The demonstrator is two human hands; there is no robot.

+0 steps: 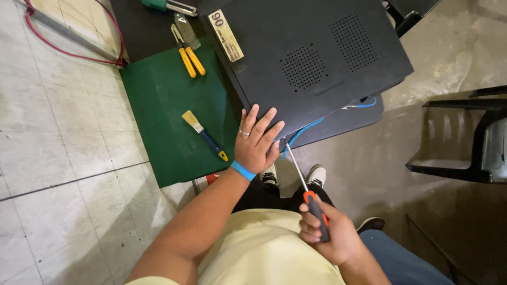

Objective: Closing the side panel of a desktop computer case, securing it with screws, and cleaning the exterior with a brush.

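Bracing 1 computer case (pixel 311 58), gripping 1 screwdriver (pixel 309 195).

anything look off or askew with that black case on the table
Yes: the black computer case sits skewed, its near corner jutting past the table edge. A blue cable dangles loose from beneath it, beside the left hand.

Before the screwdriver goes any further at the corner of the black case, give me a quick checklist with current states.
1. Left hand flat on the black computer case, bracing its near corner: ok.
2. Right hand gripping the screwdriver by its handle: ok.
3. Tip seated in a screw: cannot tell, hidden at the case edge.
4. Blue cable away from the tip: not ok, it runs right beside it.
5. Case fully supported: not ok, its corner overhangs the table.
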